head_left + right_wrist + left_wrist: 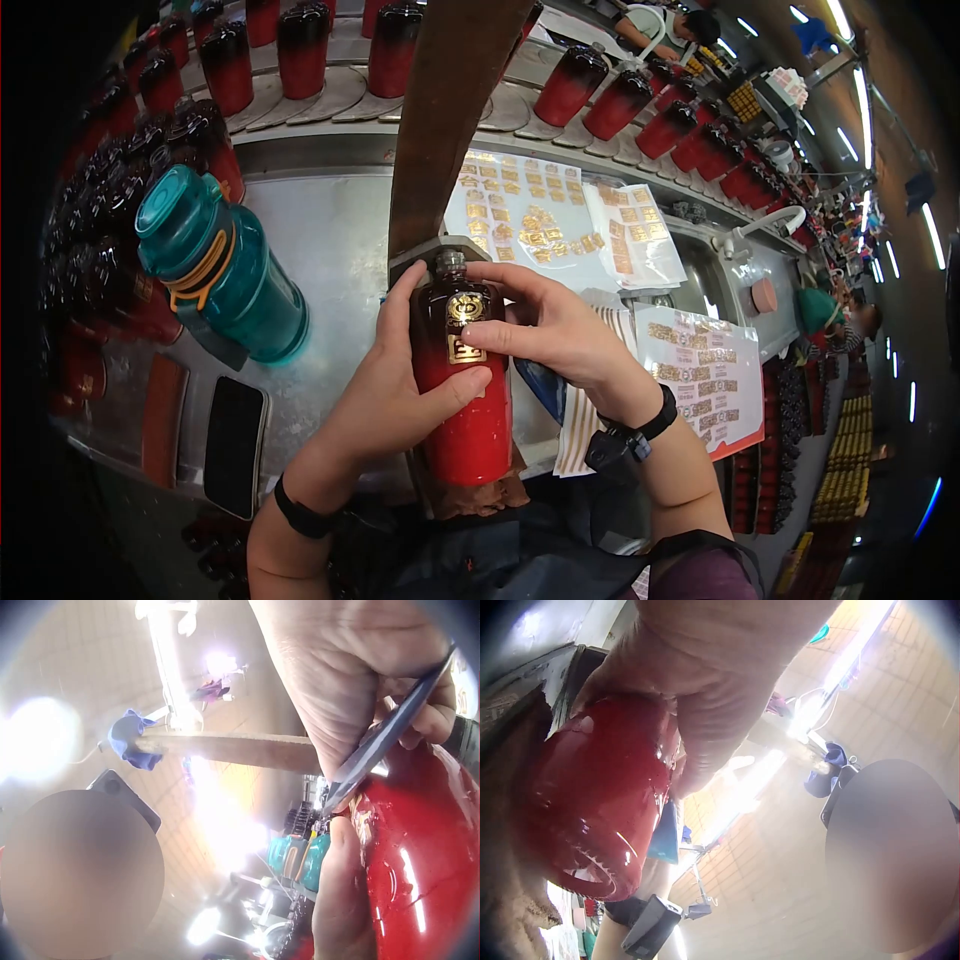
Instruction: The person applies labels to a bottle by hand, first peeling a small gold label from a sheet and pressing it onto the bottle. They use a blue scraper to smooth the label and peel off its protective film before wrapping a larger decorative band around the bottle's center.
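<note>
A glossy bottle (468, 420), black at the neck and fading to red, lies tilted with its base toward the person. It carries gold emblems (466, 330). My left hand (395, 385) grips its side, thumb across the front below the square gold emblem. From the other side my right hand (560, 330) holds the bottle's shoulder, its thumb pressing at the gold emblems. A flat, pointed blue piece (390, 731) is tucked against the right palm; what kind of thing it is I cannot tell. In the left wrist view the red base (592, 817) shows below the hand.
Sheets of gold stickers (525, 205) lie ahead on the metal table, another sheet (700, 375) at right. A teal water bottle (245, 275) and a phone (237, 445) are at left. A brown post (440, 110) rises ahead, before a conveyor of red-black bottles (300, 50).
</note>
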Demonstrator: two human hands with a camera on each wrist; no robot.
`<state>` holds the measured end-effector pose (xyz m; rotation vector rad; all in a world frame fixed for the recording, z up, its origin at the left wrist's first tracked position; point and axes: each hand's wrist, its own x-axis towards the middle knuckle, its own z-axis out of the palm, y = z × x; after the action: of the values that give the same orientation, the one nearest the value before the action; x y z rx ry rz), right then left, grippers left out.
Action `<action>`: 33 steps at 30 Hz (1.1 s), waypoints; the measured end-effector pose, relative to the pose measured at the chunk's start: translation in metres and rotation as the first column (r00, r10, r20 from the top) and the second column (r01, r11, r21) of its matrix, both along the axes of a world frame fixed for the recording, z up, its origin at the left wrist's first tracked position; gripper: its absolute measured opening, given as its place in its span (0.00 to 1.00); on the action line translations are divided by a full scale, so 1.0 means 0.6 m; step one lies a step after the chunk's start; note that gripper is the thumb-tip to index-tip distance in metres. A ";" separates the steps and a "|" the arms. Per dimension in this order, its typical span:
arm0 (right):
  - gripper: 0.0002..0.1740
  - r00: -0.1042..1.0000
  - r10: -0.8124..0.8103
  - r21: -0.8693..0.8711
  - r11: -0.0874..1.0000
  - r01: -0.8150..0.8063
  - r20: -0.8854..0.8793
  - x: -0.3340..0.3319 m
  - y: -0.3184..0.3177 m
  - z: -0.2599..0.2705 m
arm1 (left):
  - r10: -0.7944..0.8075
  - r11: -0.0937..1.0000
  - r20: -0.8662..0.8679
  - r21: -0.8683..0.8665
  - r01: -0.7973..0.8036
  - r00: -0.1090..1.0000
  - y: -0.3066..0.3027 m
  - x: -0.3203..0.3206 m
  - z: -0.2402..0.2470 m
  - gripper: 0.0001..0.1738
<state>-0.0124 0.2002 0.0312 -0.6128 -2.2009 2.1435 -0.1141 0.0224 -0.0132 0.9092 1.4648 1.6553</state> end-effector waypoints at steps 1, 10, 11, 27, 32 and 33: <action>0.42 0.998 -0.003 0.078 0.997 -0.002 0.062 0.003 0.002 0.011 | 0.003 1.000 0.029 0.024 -0.004 1.000 0.000 0.001 0.001 0.59; 0.15 0.974 0.163 0.647 0.762 -0.023 -0.157 0.003 0.011 0.048 | 0.290 0.957 -0.515 0.157 -0.243 0.807 0.000 0.000 0.008 0.34; 0.15 0.956 0.235 0.692 0.720 -0.052 -0.173 -0.001 0.013 0.049 | 0.312 0.950 -0.513 0.177 -0.257 0.800 0.000 -0.002 0.005 0.32; 0.23 0.996 0.081 0.169 0.982 -0.086 0.035 -0.054 0.093 0.072 | 0.426 0.899 -0.380 0.282 -0.336 0.821 0.006 0.006 0.003 0.18; 0.14 0.948 0.311 0.348 0.883 -0.315 0.069 -0.056 0.071 0.089 | 0.439 0.894 -0.321 0.248 -0.373 0.839 0.011 0.000 -0.011 0.16; 0.15 0.935 0.347 0.393 0.852 -0.347 0.072 -0.054 0.063 0.091 | 0.444 0.892 -0.321 0.249 -0.378 0.836 0.011 -0.001 -0.012 0.16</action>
<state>-0.0446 0.2379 0.0855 -0.1994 -2.8163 1.7069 -0.1145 0.0289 -0.0203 1.1060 1.9000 2.0345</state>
